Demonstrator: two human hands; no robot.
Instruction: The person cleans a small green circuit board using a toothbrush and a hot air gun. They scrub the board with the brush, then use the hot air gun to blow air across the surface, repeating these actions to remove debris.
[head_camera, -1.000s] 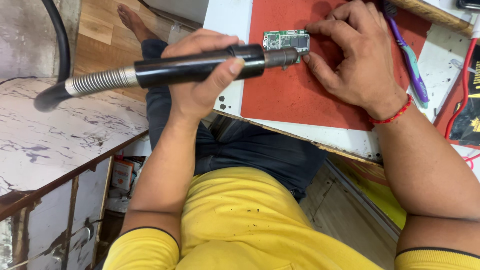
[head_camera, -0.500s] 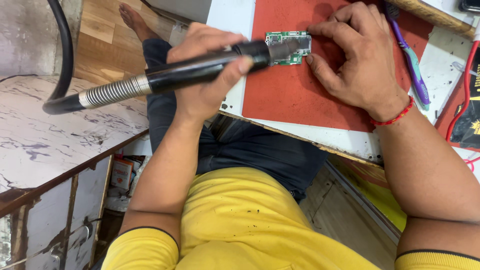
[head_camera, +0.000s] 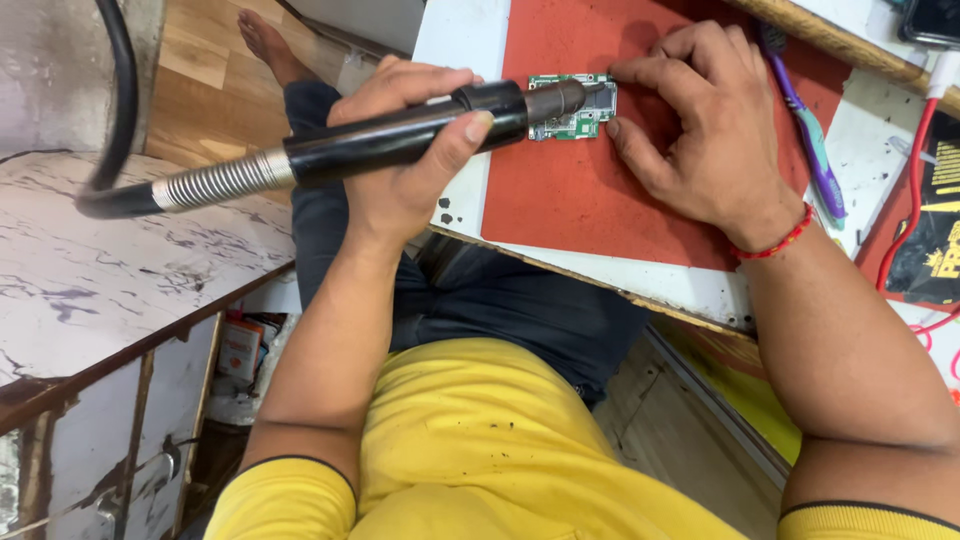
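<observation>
My left hand grips a black hot-air wand with a metal spring collar and a black hose. Its metal nozzle hangs over a small green circuit board. The board lies on a red work mat on the white bench. My right hand rests on the mat just right of the board. Its fingertips touch the board's right edge and top corner, and a red thread bracelet circles the wrist.
A purple and teal toothbrush lies right of my right hand. A red cable and a black packet sit at the far right. A marbled white counter stands to the left, with a wooden floor beyond it.
The wand has tilted, its hose end dropping lower on the left while the nozzle stays over the board. My right hand has kept its place at the board.
</observation>
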